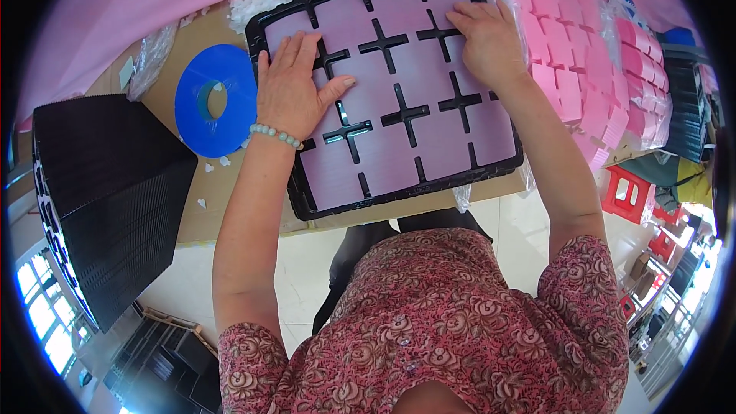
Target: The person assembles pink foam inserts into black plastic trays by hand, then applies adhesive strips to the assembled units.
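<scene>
A black plastic tray (414, 191) lies on the table in front of me, with cross-shaped black dividers. Pale mauve pieces (441, 142) fill its compartments. On the left part of the tray my left hand (294, 80) rests flat, its fingers and thumb spread, a beaded bracelet at the wrist. My right hand (492, 44) lies over the tray's far right corner, fingers stretched out onto the pieces and rim. I see nothing held in either hand.
A blue disc-shaped reel (192, 119) lies left of the tray on the cardboard-covered table (211, 211). A tall stack of black trays (115, 218) stands at the left. Pink foam blocks (558, 38), partly in clear plastic, are piled at the right. Beyond is a red stool (613, 198).
</scene>
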Motion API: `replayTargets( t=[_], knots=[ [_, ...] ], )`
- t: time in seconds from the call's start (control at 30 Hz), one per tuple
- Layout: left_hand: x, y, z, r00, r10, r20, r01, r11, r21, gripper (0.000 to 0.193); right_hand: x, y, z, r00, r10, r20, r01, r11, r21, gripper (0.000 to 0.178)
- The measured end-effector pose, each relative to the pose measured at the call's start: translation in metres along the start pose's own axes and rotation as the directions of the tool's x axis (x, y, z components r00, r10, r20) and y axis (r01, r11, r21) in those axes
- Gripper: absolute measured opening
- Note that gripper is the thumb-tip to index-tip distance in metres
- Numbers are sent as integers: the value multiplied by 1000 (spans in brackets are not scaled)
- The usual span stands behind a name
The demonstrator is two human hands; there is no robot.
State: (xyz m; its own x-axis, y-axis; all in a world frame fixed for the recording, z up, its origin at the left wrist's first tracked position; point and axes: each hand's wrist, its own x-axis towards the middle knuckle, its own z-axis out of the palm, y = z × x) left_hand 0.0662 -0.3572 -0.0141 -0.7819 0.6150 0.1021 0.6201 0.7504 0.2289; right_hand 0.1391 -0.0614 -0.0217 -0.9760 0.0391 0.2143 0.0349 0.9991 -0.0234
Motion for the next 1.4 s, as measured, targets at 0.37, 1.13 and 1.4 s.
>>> replayTargets(
  t=[0.37, 1.13, 1.4],
  knots=[
    [-60, 22, -31, 981, 48, -190, -69, 992, -105, 52, -38, 23, -35, 988, 105, -111, -83, 979, 184, 26],
    [-206, 53, -17, 981, -106, -160, 85, 988, -132, 37, -171, -14, -55, 589, 620, 519, -807, 421, 413, 23],
    [-198, 50, -20, 977, -134, -167, 121, 989, -86, 34, -150, -21, -58, 798, 593, 106, -588, 731, 346, 23]
  ],
)
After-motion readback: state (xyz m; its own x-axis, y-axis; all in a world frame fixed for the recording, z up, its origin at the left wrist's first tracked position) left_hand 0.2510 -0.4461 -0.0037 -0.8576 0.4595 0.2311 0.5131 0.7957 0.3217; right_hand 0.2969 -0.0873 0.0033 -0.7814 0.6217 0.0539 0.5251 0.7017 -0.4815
